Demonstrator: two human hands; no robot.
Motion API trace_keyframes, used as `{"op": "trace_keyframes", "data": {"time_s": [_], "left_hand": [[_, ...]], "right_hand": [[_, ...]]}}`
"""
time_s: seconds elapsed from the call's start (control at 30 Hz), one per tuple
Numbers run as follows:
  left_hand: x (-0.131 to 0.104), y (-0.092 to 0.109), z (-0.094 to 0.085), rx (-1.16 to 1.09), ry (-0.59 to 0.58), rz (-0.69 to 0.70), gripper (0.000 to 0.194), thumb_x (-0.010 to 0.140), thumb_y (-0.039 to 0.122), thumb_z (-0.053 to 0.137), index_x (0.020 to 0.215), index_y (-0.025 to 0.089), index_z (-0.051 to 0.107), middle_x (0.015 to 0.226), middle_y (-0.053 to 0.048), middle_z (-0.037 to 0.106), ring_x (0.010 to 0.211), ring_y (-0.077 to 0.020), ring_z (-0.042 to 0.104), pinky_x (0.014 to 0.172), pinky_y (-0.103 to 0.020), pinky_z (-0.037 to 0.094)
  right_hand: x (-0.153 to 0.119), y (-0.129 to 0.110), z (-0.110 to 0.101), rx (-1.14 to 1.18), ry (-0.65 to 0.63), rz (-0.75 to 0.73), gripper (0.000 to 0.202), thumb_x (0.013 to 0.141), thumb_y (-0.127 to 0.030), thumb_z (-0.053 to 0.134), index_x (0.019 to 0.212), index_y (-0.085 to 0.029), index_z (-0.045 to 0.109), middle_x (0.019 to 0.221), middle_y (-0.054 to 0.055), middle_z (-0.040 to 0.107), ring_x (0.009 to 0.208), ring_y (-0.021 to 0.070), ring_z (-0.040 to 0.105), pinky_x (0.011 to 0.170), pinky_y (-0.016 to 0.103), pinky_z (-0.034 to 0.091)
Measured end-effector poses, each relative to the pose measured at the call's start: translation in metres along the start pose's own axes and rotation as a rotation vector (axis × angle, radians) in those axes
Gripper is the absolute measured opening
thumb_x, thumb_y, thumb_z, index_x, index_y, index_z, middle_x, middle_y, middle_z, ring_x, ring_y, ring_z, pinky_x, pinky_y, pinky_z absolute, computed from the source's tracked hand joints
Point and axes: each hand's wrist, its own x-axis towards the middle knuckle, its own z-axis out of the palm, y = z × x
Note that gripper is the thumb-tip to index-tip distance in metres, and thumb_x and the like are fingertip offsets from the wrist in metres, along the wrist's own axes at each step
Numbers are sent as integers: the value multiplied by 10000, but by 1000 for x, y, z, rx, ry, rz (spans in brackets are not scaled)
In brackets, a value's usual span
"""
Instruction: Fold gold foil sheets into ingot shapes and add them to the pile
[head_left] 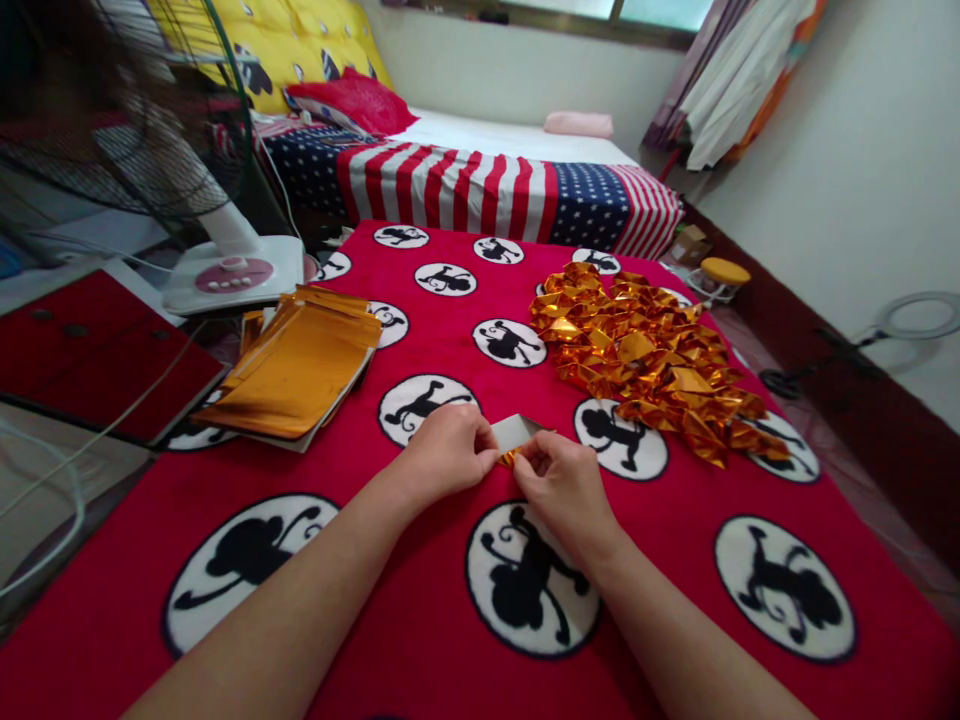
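Between my two hands is a small sheet of gold foil paper [517, 432], its pale back facing up and its near edge folded over to show gold. My left hand [454, 447] pinches the left part of the folded edge between thumb and fingers. On the right part, my right hand [559, 475] grips the same edge, fingertips bent. To the left lies a stack of flat gold foil sheets [304, 360]. A heap of folded gold foil pieces [637, 350] spreads over the right side of the cloth.
A red cloth [345, 480] with black monkey figures in white circles covers the table. An electric fan [232, 260] stands at the back left, beside a dark red panel [105, 350]. Beyond the table is a bed [465, 185]; a yellow stool [725, 271] is at right.
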Motion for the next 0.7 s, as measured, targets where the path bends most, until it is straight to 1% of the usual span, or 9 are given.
{"op": "trace_keyframes", "data": {"time_s": [0.3, 0.6, 0.7], "left_hand": [[1, 1, 2, 38, 5, -27, 158, 702, 208, 579, 631, 177, 716, 686, -55, 696, 648, -160, 607, 616, -268, 409], [-1, 7, 2, 103, -5, -57, 138, 744, 208, 602, 649, 184, 698, 738, -63, 682, 714, -185, 616, 661, -285, 432], [-2, 8, 2, 111, 13, -68, 85, 734, 203, 617, 698, 184, 690, 746, -57, 680, 710, -182, 604, 644, -277, 425]], "right_hand": [[-1, 0, -1, 3, 7, -7, 133, 779, -144, 582, 670, -174, 651, 632, 33, 665, 566, 150, 584, 543, 243, 400], [-2, 2, 0, 20, 3, -19, 130, 794, -141, 577, 695, -178, 652, 653, 32, 676, 583, 153, 598, 562, 247, 408], [-2, 2, -1, 33, -2, -14, 122, 795, -134, 573, 716, -177, 656, 662, 29, 678, 589, 151, 601, 561, 245, 406]]}}
